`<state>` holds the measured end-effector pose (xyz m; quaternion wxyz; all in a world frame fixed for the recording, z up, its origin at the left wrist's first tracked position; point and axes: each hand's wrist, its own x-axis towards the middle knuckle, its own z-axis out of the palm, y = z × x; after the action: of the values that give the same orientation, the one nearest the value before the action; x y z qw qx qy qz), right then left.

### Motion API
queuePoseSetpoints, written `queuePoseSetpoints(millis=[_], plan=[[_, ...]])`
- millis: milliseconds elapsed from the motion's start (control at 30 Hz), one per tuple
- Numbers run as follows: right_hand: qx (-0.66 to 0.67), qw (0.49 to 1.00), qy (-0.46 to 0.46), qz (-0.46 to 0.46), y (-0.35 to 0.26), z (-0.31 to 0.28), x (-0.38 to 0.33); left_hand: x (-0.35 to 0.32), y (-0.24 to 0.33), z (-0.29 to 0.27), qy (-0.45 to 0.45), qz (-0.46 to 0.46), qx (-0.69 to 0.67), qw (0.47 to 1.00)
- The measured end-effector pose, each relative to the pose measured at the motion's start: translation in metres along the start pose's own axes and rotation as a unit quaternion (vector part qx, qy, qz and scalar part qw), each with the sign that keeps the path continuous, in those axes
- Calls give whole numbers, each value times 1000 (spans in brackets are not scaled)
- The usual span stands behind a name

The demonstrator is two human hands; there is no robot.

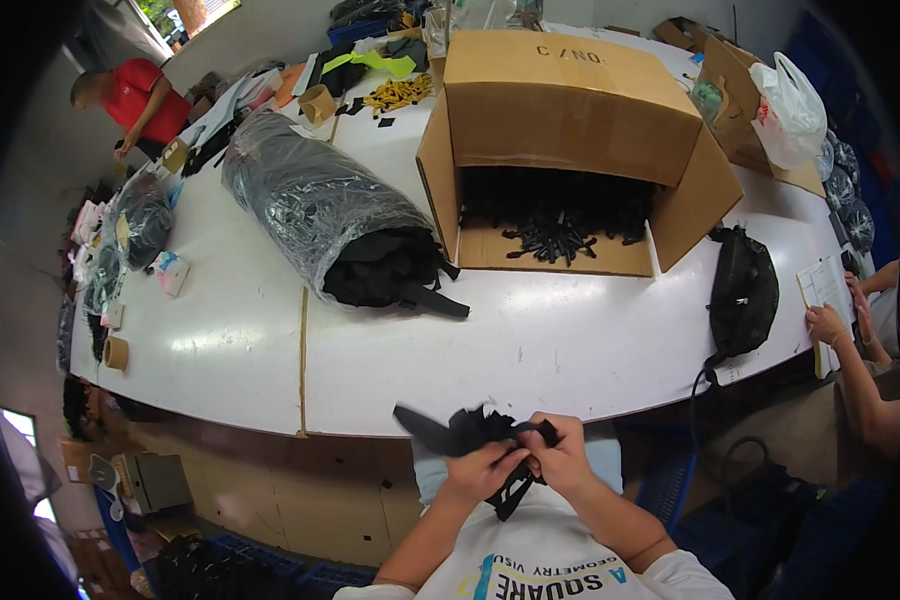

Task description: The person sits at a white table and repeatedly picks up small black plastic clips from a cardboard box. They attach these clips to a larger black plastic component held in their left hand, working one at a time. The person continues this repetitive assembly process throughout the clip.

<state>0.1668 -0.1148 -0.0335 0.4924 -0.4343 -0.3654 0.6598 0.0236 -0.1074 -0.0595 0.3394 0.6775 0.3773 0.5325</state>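
Note:
Close to my body, at the table's near edge, both of my hands are closed on a black fabric strap [428,430]. My left hand [478,472] grips its bunched part, while a wide strap end sticks out to the left, slightly blurred. My right hand [562,455] pinches the same bundle, thumbs almost meeting. Narrower black strips hang down below my fingers. Exactly what lies between the fingertips is hidden. Beyond my hands, a clear plastic bag [300,190] lies on its side, its open mouth showing black straps [395,268].
On the white table [530,350], a cardboard box [570,120] lies open toward me with small black parts [555,240] inside. A black waist bag [743,290] is at right. Beside it a person's hands [828,322] hold papers. Another person in red [145,100] stands far left.

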Motion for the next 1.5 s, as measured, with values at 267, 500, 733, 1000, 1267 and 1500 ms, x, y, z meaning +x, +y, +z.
queuePoseSetpoints(millis=[267, 500, 733, 1000, 1267, 1500], plan=[[-225, 972, 20, -66, -16, -1, 4, -3, 8, -4, 71, -125, -61, 988], [-406, 910, 24, -81, -46, -21, 31, -7, 2, -8, 88, -117, -33, 989], [-685, 684, 222, -118, -80, -126, 162, -4, -1, -16, 94, -156, -71, 981], [-722, 659, 194, -90, -56, -148, 198, -8, -8, -23, 92, -148, -57, 983], [-540, 770, 246, -233, -79, -136, 162, -6, -12, -22, 60, -150, -101, 982], [-190, 946, 154, -214, -70, -77, 87, 7, 3, -18, 34, -160, -58, 985]])
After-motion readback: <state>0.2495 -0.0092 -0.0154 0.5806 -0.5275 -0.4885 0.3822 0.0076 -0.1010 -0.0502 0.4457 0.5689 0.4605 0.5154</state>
